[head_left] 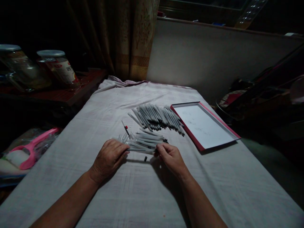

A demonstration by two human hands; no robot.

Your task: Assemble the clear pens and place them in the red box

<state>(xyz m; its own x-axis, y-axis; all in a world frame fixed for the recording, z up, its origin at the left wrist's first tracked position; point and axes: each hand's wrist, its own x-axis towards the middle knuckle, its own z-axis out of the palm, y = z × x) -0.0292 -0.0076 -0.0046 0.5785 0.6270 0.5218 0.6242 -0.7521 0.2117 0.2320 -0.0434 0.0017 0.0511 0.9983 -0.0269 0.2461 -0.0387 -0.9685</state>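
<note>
My left hand [109,159] and my right hand [171,157] rest on a white cloth [142,190], each pinching one end of a pale pen [140,151] held level between them. Just beyond the fingers lies a small pile of the same pens [144,140]. A larger heap of pens with dark tips [158,117] lies farther back. One thin pen with a red band [126,128] lies apart on the left. A tiny dark cap [145,158] sits on the cloth below the held pen.
A shallow red-edged box lid with a white inside [215,139] lies to the right of the pens. Two lidded jars [59,67] stand on a dark wooden shelf at left. A pink plastic handle [33,147] lies in a bag at lower left. Curtain and wall behind.
</note>
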